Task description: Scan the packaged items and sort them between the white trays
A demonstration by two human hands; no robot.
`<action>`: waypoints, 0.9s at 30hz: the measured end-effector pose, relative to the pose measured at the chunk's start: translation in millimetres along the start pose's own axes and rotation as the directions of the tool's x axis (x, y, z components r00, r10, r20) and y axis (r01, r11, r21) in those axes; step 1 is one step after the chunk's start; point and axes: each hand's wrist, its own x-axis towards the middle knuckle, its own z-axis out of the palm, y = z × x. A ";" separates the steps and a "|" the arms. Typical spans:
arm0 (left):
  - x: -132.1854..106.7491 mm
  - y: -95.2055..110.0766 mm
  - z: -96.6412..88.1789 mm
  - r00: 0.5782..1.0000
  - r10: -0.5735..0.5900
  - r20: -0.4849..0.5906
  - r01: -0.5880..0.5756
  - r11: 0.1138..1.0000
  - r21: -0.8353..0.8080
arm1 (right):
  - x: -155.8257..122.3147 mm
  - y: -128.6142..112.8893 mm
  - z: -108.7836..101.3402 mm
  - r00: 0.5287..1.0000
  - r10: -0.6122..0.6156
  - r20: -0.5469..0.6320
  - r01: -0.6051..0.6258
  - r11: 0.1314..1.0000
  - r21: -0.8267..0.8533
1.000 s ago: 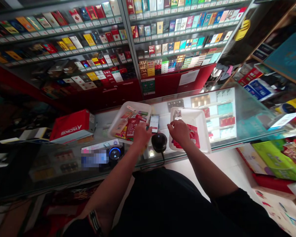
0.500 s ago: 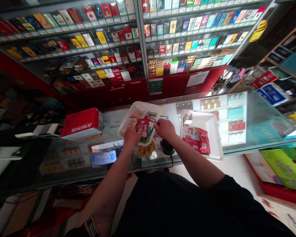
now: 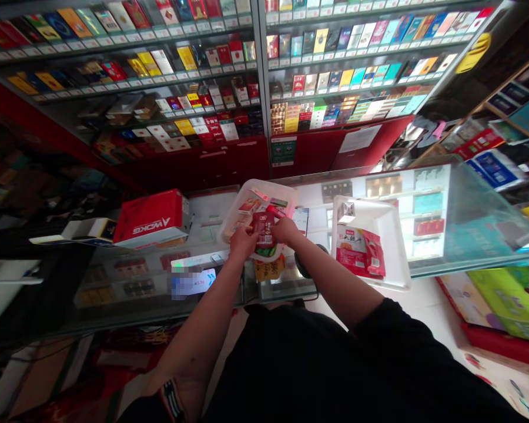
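Note:
Both my hands meet over a clear plastic tray (image 3: 247,192) full of small snack packets on the glass counter (image 3: 458,235). My left hand (image 3: 242,243) and my right hand (image 3: 286,230) are closed on the two sides of a small red snack packet (image 3: 263,228), held just above the tray's near edge. To the right stands a white tray (image 3: 394,235) holding red snack packets (image 3: 359,252). A phone (image 3: 300,218) lies between the two trays, and a black round scanner (image 3: 303,265) is partly hidden under my right forearm.
A red box (image 3: 152,216) lies on the counter at the left, with a lit payment device (image 3: 194,277) near the front edge. Shelves of cigarette packs (image 3: 255,76) fill the wall behind. Green and red boxes (image 3: 506,294) sit on the floor at right.
My right hand left the white tray and swung left to join the left hand on the red packet. The left hand lifted that packet from the clear tray.

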 end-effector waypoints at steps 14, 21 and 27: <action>-0.3 3.4 -9.7 0.965 -0.004 0.260 0.201 0.647 -0.736 | -2.6 14.4 -7.9 0.991 0.126 0.052 -0.131 0.780 0.612; -17.3 19.0 -8.9 0.954 0.127 0.272 0.087 0.750 -0.656 | -12.1 31.2 -38.3 0.999 0.041 0.028 -0.047 0.581 0.813; -14.8 33.6 3.8 0.923 0.367 0.117 -0.266 0.827 -0.495 | -12.5 65.1 -66.6 0.992 -0.066 -0.110 0.126 0.669 0.733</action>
